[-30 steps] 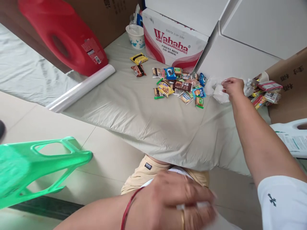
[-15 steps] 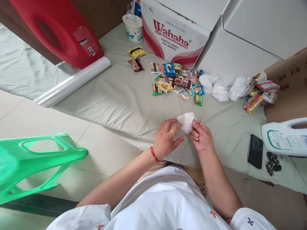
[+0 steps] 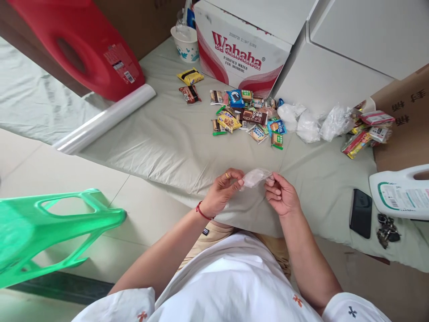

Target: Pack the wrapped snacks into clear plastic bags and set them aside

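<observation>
Between my two hands a small clear plastic bag point(image 3: 256, 177) is stretched sideways above the cloth-covered surface point(image 3: 174, 147). My left hand point(image 3: 223, 190), with a ring and a red wrist cord, pinches its left end. My right hand point(image 3: 281, 192) grips the other end between thumb and fingers. Whether anything is inside the bag I cannot tell. Beyond my hands lies a heap of small wrapped snacks point(image 3: 229, 120). Several crumpled clear bags point(image 3: 308, 126) sit right of the heap.
A white Wahaha box point(image 3: 241, 53) stands behind the snacks. At left are a red jug point(image 3: 90, 49), a plastic film roll point(image 3: 107, 118) and a green stool point(image 3: 67, 228). A phone point(image 3: 361, 213), keys point(image 3: 388, 230) and a white bottle point(image 3: 402, 192) lie at right.
My left fingers have closed on the bag's left end, where they were spread beside it. The bunched bag is now drawn out longer and held slightly lower.
</observation>
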Demonstrator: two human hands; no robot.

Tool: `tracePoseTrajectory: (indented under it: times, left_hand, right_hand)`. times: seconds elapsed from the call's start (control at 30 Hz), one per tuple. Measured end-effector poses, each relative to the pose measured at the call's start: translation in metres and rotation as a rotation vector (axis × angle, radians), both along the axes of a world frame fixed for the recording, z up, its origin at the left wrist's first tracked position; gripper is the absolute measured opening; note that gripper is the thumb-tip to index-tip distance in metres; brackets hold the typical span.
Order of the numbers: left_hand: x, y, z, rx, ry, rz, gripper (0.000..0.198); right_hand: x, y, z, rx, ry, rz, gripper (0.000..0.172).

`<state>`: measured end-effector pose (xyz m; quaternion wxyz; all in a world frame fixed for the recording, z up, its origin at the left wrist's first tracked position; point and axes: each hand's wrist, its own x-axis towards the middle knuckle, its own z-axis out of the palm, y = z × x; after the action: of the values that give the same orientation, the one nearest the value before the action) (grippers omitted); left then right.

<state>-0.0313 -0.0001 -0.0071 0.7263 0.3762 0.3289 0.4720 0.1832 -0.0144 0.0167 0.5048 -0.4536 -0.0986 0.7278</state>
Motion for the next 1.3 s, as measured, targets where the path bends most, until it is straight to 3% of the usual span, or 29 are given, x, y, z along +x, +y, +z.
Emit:
tracePoseTrajectory:
  times: [0.13,0.27,0.4,0.47,0.67,0.8,0.9,1.0,1.17,1.3]
  left_hand:
    - [0.003,-0.001,0.006,-0.214,-0.171,-0.017,0.042]
    - [0.007,0.001,0.005,-0.188,-0.092,0.096,0.042]
    - [0.011,-0.002,0.007,-0.131,0.009,0.076,0.044]
    - [0.012,-0.002,0.009,-0.115,0.081,0.090,0.046]
    - [0.000,0.004,0.003,-0.146,0.181,0.213,0.048]
    - [-0.010,-0.006,0.001,0.043,0.397,0.379,0.039]
    - [-0.008,-0.022,0.009,0.066,0.471,0.210,0.047]
    - [0.003,-0.031,0.018,-0.052,0.452,-0.017,0.057]
    - [0.017,-0.024,0.013,-0.087,0.635,0.151,0.065]
    - [0.017,-0.016,0.005,-0.065,0.654,0.017,0.033]
  right_hand:
    - [-0.002,-0.006,-0.005,0.007,-0.083,0.005,0.038]
    - [-0.004,-0.016,-0.004,0.211,-0.496,-0.151,0.035]
    - [-0.005,-0.021,-0.001,0.340,-0.706,0.007,0.053]
    - [-0.005,-0.021,-0.003,0.303,-0.754,0.099,0.043]
    - [-0.003,-0.019,-0.007,0.112,-0.517,0.063,0.044]
    - [-0.004,-0.020,-0.011,0.102,-0.438,-0.047,0.047]
    - [-0.010,-0.023,-0.012,0.175,-0.497,-0.113,0.044]
    - [-0.020,-0.029,-0.011,0.236,-0.522,-0.063,0.039]
    - [-0.031,-0.034,-0.003,0.257,-0.456,0.017,0.039]
    - [-0.027,-0.031,0.004,0.225,-0.389,-0.056,0.041]
